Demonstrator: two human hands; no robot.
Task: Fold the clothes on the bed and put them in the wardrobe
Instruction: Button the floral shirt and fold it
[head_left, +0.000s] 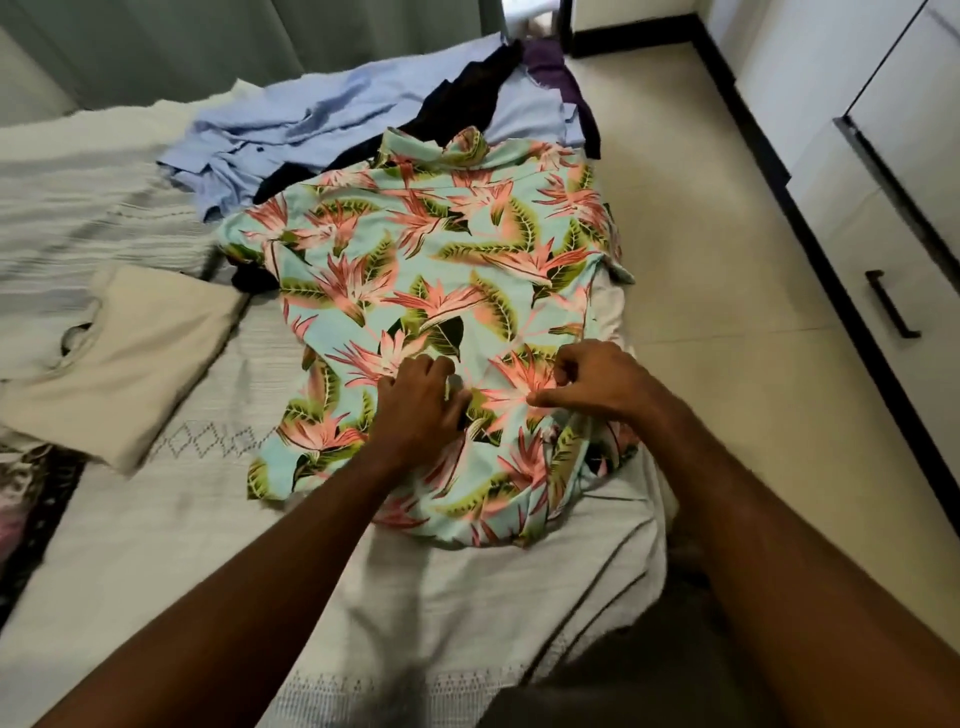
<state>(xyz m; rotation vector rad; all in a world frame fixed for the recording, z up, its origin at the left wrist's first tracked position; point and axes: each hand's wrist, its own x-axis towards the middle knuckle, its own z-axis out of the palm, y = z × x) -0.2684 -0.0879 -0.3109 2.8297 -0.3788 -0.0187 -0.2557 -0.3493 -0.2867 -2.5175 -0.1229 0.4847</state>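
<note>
Shirt, floral short-sleeved (431, 291), lies spread flat on the bed (171, 509), near the bed's right edge beside the floor. Collar at the far end, hem at the near end, so long axis runs away from the person, tilted slightly to the left. One sleeve shows at the left; the right side hangs just over the bed edge.

Left hand (418, 402), fingers curled, pinches a bit of fabric near the shirt's lower middle. Right hand (587, 384), fingers curled too, pinches the cloth just beside it. Both hands close together, apparently on the same seam or placket; whether a button is being worked, cannot tell.

Step in hand, as judged: straightening or closing the shirt before the first fold; no fold made in it yet. Next move likely calls for both hands to part, take one side edge with its sleeve and bring it in toward the centre line, keeping the thin fabric smooth.

Elsewhere on bed: folded beige garment (124, 358) to the left, unfolded light-blue shirt (291, 135) and dark garment (457, 104) beyond the collar. Wardrobe (893, 171) stands at right across the floor, doors closed
</note>
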